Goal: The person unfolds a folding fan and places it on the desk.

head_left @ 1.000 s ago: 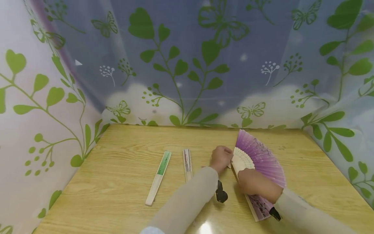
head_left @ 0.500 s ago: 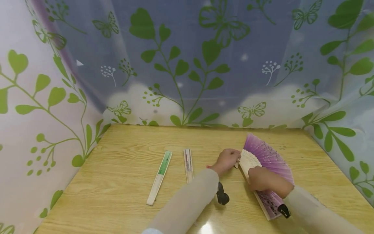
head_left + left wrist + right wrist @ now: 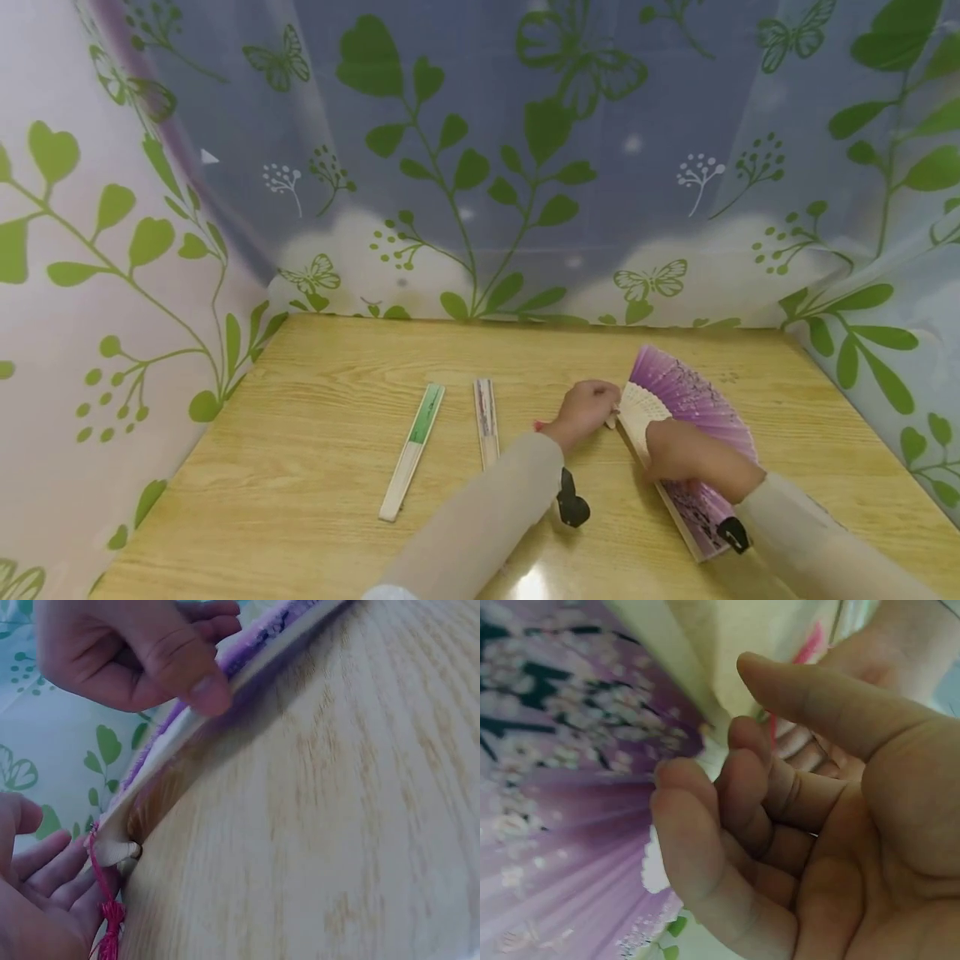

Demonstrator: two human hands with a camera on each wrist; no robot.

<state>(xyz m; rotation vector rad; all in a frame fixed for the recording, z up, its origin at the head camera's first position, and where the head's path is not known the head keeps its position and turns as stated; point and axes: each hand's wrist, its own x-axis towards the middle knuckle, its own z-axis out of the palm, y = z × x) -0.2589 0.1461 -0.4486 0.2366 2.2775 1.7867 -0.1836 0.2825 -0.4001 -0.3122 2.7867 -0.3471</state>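
A partly spread purple folding fan (image 3: 693, 392) with cream ribs and blossom print lies at the right of the table. Beside its pivot end is my left hand (image 3: 588, 408). In the left wrist view that hand's fingers (image 3: 56, 874) lie extended at the pivot, thumb apart, with a pink tassel (image 3: 112, 919) hanging over them. My right hand (image 3: 682, 454) is over the fan's ribs in the head view. Close up, its thumb (image 3: 810, 694) stands apart from loosely curled fingers (image 3: 694, 817), with a gap between, right by the fan's leaf.
Left of my arms lie a folded green fan (image 3: 412, 450) and a second folded fan (image 3: 486, 417) with a dark pattern, its lower end hidden by my left sleeve (image 3: 480, 508). Leaf-printed cloth (image 3: 525, 250) encloses the wooden table (image 3: 300, 467) at the back and sides.
Both hands and the purple fan have shifted to the right, mostly between the first two frames. The two folded fans have stayed in place on the table.
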